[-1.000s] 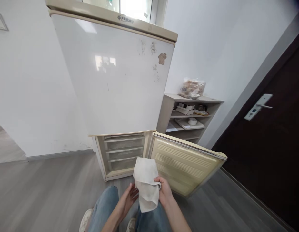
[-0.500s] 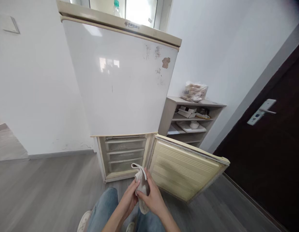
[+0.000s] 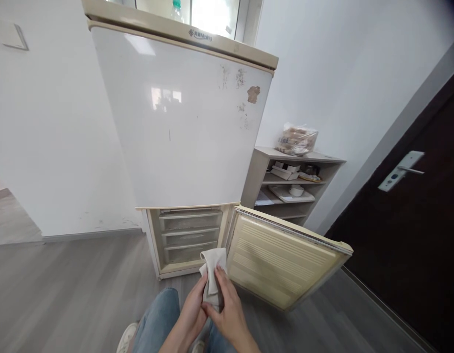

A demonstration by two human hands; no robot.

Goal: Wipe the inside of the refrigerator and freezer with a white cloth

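Between my two hands is a folded whitish cloth (image 3: 213,267), its loose top flap sticking up past my fingers. My left hand (image 3: 193,305) grips it from the left, and my right hand (image 3: 228,306) closes round it from the right. Both hands are above my knees, in front of a white fridge (image 3: 182,127). The fridge's lower compartment stands open, showing several clear-fronted drawers (image 3: 191,238). Its yellowish lower door (image 3: 285,255) is swung out to the right of my hands. Some fingertips are hidden behind the cloth.
Right of the fridge is a low shelf unit (image 3: 267,156) with a plastic-wrapped package (image 3: 297,139) on top and boxes, a tray and a bowl inside. A dark door (image 3: 406,235) with a metal handle stands far right. A bottle (image 3: 177,11) shows above the fridge. The floor (image 3: 83,289) is grey.
The cloth has been refolded: its hanging lower end is drawn up, and a wider flap now shows on top. My hands have come closer together around it. The fridge door stays put.
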